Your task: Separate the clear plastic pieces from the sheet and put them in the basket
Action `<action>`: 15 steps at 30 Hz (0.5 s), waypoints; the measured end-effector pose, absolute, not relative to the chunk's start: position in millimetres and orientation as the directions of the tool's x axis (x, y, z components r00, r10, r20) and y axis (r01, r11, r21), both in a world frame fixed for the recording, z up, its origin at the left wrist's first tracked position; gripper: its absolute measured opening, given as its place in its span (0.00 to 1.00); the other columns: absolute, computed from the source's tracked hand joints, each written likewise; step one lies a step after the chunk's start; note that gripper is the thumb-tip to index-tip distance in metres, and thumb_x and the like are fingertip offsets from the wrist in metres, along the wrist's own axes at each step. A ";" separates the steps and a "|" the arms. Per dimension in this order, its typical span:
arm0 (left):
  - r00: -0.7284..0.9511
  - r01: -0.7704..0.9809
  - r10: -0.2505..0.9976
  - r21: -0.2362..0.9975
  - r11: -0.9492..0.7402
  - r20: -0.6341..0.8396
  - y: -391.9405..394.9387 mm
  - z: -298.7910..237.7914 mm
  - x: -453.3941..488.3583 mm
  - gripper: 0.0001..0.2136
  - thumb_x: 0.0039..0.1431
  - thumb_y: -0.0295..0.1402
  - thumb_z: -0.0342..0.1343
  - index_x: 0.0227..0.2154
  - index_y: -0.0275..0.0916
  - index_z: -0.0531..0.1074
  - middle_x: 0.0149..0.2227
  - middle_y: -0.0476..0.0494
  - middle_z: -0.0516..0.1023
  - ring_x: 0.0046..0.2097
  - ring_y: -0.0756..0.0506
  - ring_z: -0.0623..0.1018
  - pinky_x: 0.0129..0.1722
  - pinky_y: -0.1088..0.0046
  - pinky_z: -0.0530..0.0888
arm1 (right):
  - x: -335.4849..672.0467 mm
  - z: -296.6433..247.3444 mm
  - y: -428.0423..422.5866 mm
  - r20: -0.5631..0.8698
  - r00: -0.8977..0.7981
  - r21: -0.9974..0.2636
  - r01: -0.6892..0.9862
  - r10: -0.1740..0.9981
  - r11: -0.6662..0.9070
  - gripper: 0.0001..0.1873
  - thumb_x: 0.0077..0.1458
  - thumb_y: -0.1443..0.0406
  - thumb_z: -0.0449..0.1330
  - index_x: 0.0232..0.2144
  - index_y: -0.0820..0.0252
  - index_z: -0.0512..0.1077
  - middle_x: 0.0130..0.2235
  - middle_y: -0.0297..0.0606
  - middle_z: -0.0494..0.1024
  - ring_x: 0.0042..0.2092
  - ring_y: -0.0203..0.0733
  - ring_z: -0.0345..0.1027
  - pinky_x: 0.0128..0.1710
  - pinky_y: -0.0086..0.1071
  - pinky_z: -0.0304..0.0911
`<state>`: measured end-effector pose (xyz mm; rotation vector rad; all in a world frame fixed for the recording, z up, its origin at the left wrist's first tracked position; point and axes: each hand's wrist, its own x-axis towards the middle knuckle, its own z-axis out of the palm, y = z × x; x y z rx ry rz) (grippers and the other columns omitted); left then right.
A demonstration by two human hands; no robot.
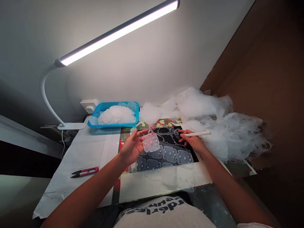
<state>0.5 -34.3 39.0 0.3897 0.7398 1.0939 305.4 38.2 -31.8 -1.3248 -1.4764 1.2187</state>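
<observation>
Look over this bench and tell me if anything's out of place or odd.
The loose heap of clear plastic offcuts looks out of place: it sprawls in tangled strands beyond the person's right hand, spilling toward the bench's right edge, while similar material sits contained in the blue basket.
</observation>
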 end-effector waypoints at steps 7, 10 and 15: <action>0.245 -0.600 0.910 0.685 0.414 -0.336 -27.8 36.0 3.1 0.25 0.65 0.50 0.42 0.49 0.32 0.68 0.48 0.29 0.77 0.50 0.38 0.78 0.50 0.57 0.73 | 305.3 -31.7 35.4 -0.074 -0.142 -0.974 0.224 0.987 -0.041 0.22 0.47 0.49 0.65 0.24 0.61 0.65 0.56 0.47 0.71 0.28 0.35 0.75 0.15 0.24 0.58; 0.190 -0.364 0.936 0.863 0.349 -0.298 -21.0 26.6 0.6 0.26 0.63 0.53 0.44 0.47 0.34 0.70 0.44 0.31 0.77 0.45 0.39 0.79 0.44 0.60 0.75 | 304.5 -31.7 34.1 -0.084 -0.155 -0.973 0.227 0.984 -0.047 0.23 0.45 0.48 0.65 0.25 0.61 0.65 0.51 0.47 0.75 0.28 0.36 0.75 0.15 0.23 0.58; 0.039 0.578 0.994 0.814 0.059 -0.099 -5.4 -1.2 -10.8 0.21 0.51 0.45 0.63 0.44 0.40 0.71 0.50 0.36 0.69 0.42 0.40 0.76 0.36 0.68 0.72 | 303.0 -28.9 28.9 -0.149 -0.194 -0.969 0.223 0.970 -0.105 0.22 0.48 0.49 0.64 0.28 0.58 0.62 0.31 0.39 0.79 0.31 0.42 0.77 0.19 0.24 0.65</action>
